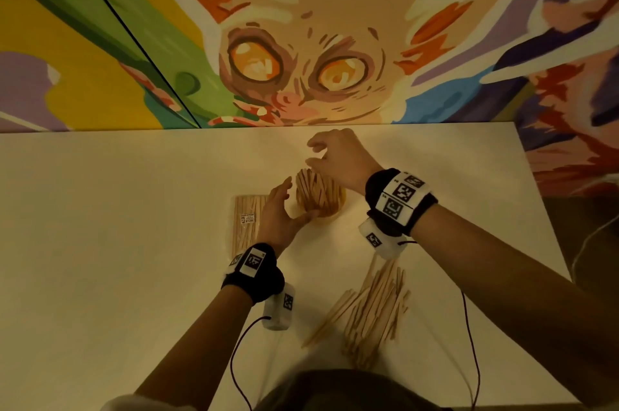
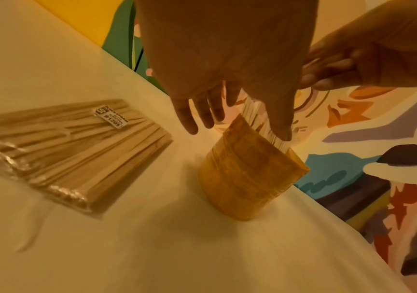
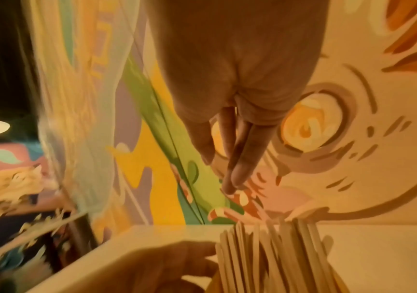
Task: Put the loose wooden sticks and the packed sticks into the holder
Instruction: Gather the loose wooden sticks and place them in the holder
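- The amber holder is standing mid-frame on the table, already bristling with sticks.
- The left hand is cupping its left side, fingers straight.
- The right hand is hovering above, fingers relaxed, holding nothing.
- The packed sticks are lying left of the holder; the loose wooden sticks are lying at lower right.

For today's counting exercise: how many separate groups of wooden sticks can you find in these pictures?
3. One bunch stands in the holder at mid-table, a sealed pack lies flat just left of it, and a loose pile lies near the table's front edge. More could be hidden under the arms.
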Demonstrator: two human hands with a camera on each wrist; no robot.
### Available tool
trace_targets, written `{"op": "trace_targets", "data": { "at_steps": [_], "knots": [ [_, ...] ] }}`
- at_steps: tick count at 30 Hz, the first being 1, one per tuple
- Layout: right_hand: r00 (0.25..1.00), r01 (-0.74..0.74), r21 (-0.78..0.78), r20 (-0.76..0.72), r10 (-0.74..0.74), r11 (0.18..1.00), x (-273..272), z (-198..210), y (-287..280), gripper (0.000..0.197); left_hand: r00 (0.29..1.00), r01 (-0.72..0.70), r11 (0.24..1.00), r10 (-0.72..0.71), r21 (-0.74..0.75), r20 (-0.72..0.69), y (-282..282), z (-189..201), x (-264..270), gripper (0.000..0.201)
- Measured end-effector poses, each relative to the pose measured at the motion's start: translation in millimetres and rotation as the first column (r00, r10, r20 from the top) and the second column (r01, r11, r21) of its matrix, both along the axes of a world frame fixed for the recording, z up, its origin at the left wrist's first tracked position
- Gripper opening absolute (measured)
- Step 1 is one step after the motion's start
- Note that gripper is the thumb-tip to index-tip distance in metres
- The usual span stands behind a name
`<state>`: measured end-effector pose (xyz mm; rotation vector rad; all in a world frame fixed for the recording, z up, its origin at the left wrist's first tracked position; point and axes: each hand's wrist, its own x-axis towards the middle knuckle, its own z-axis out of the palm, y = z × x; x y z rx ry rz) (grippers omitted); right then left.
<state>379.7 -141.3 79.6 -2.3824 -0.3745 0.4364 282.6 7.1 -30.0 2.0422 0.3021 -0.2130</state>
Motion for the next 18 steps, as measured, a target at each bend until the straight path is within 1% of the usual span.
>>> {"op": "trace_targets", "data": {
  "at_steps": [1, 3, 4, 6, 7, 9, 11, 13, 14, 15, 16, 18],
  "knots": [
    [0.999, 0.054, 0.088, -0.005, -0.054, 0.995, -3, 8, -7, 0.033, 1.0, -0.011, 1.0, 0.011, -0.011, 0.017, 2, 2, -4, 0.089],
    [0.983, 0.182, 0.263, -0.084, -0.165, 0.948, -14, 16, -28, 0.018, 0.996, -0.064, 0.997, 0.066, -0.033, 0.066, 8, 5, -14, 0.077],
    [0.969, 0.243, 0.31, -0.126, -0.214, 0.919, -22, 15, -42, 0.011, 0.99, -0.101, 0.994, 0.104, -0.036, 0.093, 11, 6, -21, 0.068],
    [0.938, 0.34, 0.309, -0.186, -0.294, 0.888, -43, 7, -76, 0.01, 0.978, -0.157, 0.987, 0.16, -0.031, 0.136, 13, 8, -39, 0.048],
    [0.92, 0.377, 0.273, -0.221, -0.324, 0.885, -58, -2, -95, 0.012, 0.978, -0.151, 0.988, 0.153, -0.025, 0.139, 12, 8, -49, 0.037],
    [0.892, 0.401, 0.127, -0.282, -0.354, 0.907, -94, -27, -132, 0.015, 0.995, -0.057, 0.998, 0.056, 0.012, 0.085, 8, 4, -73, 0.021],
    [0.872, 0.352, -0.069, -0.339, -0.354, 0.933, -135, -60, -163, 0.016, 0.994, 0.101, 0.992, -0.098, 0.081, -0.037, 2, -4, -97, 0.015],
    [0.863, 0.288, -0.286, -0.337, -0.378, 0.914, -179, -89, -187, 0.019, 0.955, 0.25, 0.957, -0.218, 0.149, -0.203, -5, -15, -118, 0.011],
    [0.867, 0.259, -0.36, -0.322, -0.38, 0.896, -199, -100, -195, 0.027, 0.925, 0.314, 0.933, -0.258, 0.177, -0.279, -9, -19, -127, 0.011],
    [0.871, 0.229, -0.396, -0.324, -0.369, 0.889, -219, -108, -201, 0.037, 0.895, 0.371, 0.907, -0.294, 0.197, -0.335, -13, -25, -135, 0.01],
    [0.876, 0.2, -0.412, -0.332, -0.351, 0.889, -236, -114, -203, 0.048, 0.869, 0.421, 0.88, -0.322, 0.221, -0.375, -18, -28, -141, 0.01],
    [0.891, 0.141, -0.435, -0.337, -0.306, 0.889, -263, -120, -202, 0.066, 0.839, 0.485, 0.829, -0.352, 0.279, -0.414, -29, -30, -148, 0.008]
  ]
}}
